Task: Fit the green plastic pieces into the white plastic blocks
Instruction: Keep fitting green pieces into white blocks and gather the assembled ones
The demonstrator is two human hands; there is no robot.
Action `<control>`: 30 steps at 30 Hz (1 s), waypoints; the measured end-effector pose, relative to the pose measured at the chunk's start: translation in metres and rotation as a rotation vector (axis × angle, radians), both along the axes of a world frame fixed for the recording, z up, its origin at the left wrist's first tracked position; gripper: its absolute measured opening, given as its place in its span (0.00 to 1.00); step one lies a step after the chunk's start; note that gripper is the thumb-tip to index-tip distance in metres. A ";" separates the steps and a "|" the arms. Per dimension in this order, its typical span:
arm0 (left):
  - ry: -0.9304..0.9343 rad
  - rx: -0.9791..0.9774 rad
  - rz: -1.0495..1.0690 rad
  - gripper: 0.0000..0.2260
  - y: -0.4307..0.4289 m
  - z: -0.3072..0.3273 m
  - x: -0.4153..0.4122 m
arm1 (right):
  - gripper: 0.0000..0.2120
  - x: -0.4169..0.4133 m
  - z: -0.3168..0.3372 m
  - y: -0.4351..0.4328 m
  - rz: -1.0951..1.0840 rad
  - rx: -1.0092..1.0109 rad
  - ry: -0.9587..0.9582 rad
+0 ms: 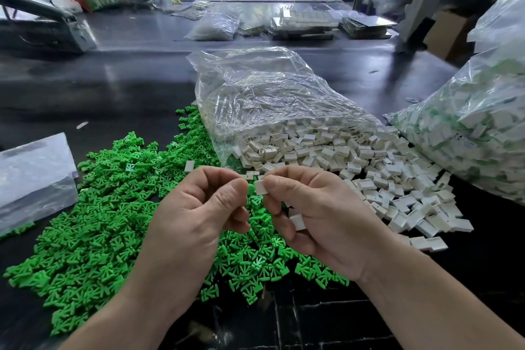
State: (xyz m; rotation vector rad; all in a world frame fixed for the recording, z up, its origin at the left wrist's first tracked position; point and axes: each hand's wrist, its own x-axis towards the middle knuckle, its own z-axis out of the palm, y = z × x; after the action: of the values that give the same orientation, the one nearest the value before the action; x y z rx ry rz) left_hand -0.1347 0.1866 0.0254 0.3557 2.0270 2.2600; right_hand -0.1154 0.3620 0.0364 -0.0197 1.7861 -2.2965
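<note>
White block pinched between thumb and forefinger of right hand, above heaped green pieces; probably light, stiff, smooth, best gripped on flat faces. Small, rectangular, off-white. Left hand curled alongside, thumb to forefinger; impossible to tell whether pinching anything

Bright overhead light, table glare, edges warped.

right hand pinches, it seems, a white block.
</note>
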 end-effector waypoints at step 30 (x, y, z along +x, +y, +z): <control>-0.407 0.501 -0.440 0.19 0.001 0.007 0.001 | 0.10 0.003 0.002 -0.001 0.165 -0.001 0.018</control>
State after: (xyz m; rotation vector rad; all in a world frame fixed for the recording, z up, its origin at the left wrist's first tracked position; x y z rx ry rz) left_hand -0.1334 0.1877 0.0325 0.3008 1.0585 2.2795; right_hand -0.1122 0.3613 0.0386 -0.1817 1.7227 -2.1883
